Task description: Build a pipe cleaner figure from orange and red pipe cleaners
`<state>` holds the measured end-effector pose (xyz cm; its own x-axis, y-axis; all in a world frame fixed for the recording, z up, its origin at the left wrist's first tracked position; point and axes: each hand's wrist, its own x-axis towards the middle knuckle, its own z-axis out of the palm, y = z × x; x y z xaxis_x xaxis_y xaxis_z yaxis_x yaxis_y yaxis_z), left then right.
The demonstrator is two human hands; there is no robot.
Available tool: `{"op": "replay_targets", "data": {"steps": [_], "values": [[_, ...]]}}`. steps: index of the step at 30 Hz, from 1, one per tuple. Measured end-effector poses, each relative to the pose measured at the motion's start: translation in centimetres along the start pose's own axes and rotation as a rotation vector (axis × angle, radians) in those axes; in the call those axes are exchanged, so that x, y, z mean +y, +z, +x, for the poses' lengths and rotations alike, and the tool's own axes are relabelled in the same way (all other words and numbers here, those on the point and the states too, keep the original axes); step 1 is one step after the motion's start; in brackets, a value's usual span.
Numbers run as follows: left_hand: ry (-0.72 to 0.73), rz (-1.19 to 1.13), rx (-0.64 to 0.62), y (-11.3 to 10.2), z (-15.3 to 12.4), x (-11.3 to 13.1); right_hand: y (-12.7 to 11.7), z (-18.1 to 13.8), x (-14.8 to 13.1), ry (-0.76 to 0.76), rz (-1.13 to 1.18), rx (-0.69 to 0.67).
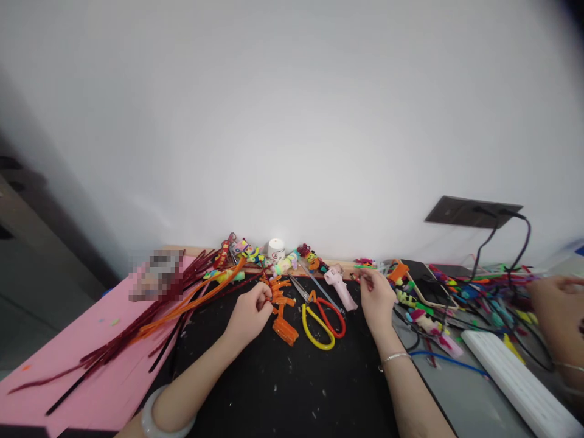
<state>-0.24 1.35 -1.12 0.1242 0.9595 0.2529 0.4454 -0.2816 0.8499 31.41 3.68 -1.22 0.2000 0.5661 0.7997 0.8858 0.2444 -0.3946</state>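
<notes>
My left hand (250,311) is closed in a pinch at the left edge of a cluster of orange pipe-cleaner pieces (281,293), gripping one of them, with its fingertips partly hidden. Just below lies an orange fuzzy block (285,331) on the black mat (283,389). Scissors with one yellow and one red handle (318,327) rest between my hands, blades pointing away. My right hand (378,297) pinches near the mat's far right edge; whatever is between its fingers is too small to name. A pale pink tool (340,287) like a glue gun lies left of it.
Dark red and orange pipe cleaners (150,319) spread over a pink board (68,365) on the left. A white cup (276,250) and fuzzy figures line the wall. To the right are a phone (427,283), cables, a white power strip (515,380) and another person's hand (556,322).
</notes>
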Motion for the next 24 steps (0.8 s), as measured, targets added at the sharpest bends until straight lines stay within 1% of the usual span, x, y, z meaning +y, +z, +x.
{"op": "replay_targets", "data": {"steps": [2,3,6,9,10,12,15,16,20,24], "values": [[-0.010,0.033,-0.011,0.0,0.0,-0.1,-0.5,0.1,-0.9,-0.058,0.029,0.078],[-0.011,0.041,-0.018,0.0,-0.1,-0.2,-0.7,0.1,-1.5,-0.080,0.053,0.090],[-0.002,0.044,-0.034,-0.1,-0.1,-0.1,-1.2,-0.2,-3.7,-0.159,0.117,0.099],[0.005,0.036,-0.039,-0.1,-0.2,-0.1,-1.4,-0.9,-6.5,-0.297,0.193,0.094],[0.006,0.035,-0.039,0.0,-0.2,-0.1,-1.4,-1.2,-7.5,-0.334,0.213,0.080],[0.006,0.032,-0.041,0.0,-0.2,-0.2,-1.6,-1.9,-9.3,-0.427,0.333,0.002],[0.019,0.018,-0.034,0.1,-0.3,-0.2,-1.8,-3.2,-11.6,-0.523,0.455,-0.111],[0.024,0.012,-0.031,0.1,-0.3,-0.2,-1.9,-3.7,-12.2,-0.531,0.466,-0.177],[0.039,-0.008,-0.027,0.0,-0.2,0.0,-2.0,-5.0,-13.8,-0.577,0.475,-0.328],[0.052,-0.009,-0.022,0.1,-0.2,0.3,-1.8,-5.5,-14.7,-0.624,0.498,-0.315]]}}
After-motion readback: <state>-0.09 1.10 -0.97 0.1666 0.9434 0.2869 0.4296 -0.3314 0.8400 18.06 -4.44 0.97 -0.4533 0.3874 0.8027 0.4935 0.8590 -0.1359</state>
